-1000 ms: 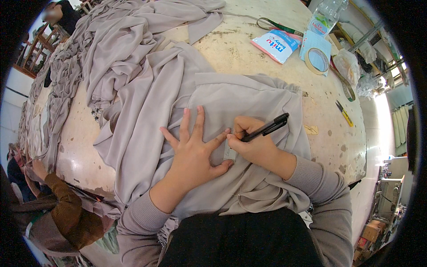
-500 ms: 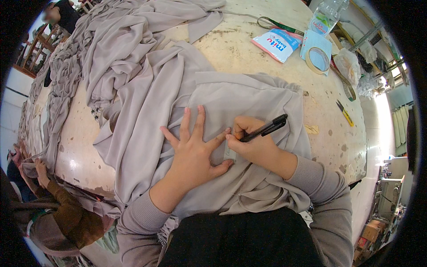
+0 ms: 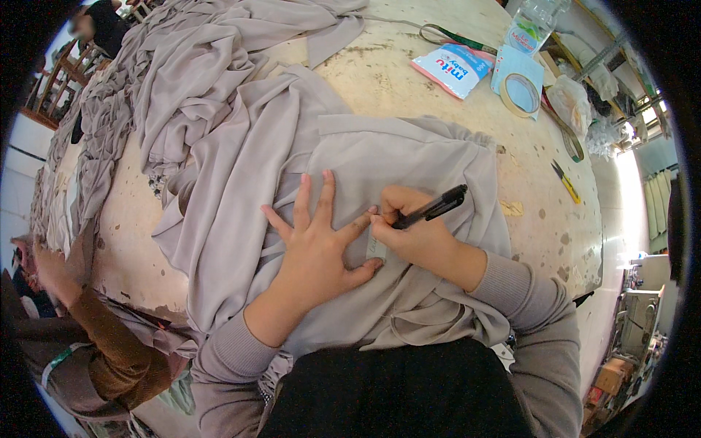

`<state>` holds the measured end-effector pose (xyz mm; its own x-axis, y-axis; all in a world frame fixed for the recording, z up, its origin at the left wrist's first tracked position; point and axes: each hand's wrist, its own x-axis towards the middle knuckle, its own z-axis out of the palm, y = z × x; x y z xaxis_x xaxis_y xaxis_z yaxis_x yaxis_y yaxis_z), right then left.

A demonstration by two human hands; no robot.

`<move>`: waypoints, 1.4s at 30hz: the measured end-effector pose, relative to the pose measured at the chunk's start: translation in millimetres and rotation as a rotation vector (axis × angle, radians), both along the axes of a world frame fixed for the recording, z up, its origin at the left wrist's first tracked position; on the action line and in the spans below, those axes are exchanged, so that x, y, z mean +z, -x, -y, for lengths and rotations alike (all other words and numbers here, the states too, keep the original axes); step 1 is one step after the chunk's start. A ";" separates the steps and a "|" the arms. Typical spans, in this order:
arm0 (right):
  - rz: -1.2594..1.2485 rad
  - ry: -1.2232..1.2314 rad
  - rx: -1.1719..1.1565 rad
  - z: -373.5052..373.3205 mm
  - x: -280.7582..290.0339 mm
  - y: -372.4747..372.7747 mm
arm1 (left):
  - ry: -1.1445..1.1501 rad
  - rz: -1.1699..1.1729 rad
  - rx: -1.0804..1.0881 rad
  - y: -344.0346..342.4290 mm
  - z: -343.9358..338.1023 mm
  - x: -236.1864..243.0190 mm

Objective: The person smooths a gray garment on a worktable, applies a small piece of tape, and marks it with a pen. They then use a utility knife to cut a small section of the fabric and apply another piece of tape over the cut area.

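Note:
My left hand (image 3: 314,248) lies flat with fingers spread on a grey garment (image 3: 409,153) laid out in front of me. Between its thumb and index finger is a small pale strip of tape or label (image 3: 375,250) with handwriting on it. A black pen (image 3: 440,204) slants up out of my right hand (image 3: 423,237), which is closed round it. The pen's tip is hidden behind my fingers, close to the strip. Loose folds of the same cloth (image 3: 241,168) lie left of my left hand.
At the back right are a wet-wipes pack (image 3: 453,69), a tape roll (image 3: 520,95), a plastic bottle (image 3: 531,28) and a tape measure (image 3: 572,142). Yellow thread snips (image 3: 566,182) lie by the table's right edge. Grey fabric heaps (image 3: 197,73) cover the far left. A co-worker's arm (image 3: 109,328) is at the left.
My right hand and the pen have shifted very slightly, while my left hand stays in place. At the left, the co-worker's arm and hand have moved.

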<state>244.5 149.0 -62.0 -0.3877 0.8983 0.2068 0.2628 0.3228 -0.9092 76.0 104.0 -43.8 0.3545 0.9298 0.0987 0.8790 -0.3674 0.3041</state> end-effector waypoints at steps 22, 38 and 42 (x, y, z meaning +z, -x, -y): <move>0.089 0.019 -0.012 -8.3 2.0 -1.2 | 0.005 -0.006 0.000 -0.2 0.5 1.0; 0.037 -0.027 -0.064 -9.5 -1.3 -0.2 | -0.010 -0.031 -0.013 0.1 0.4 0.9; 0.059 -0.046 -0.064 -10.4 -4.1 -2.0 | -0.015 -0.036 -0.010 -0.1 0.5 -0.2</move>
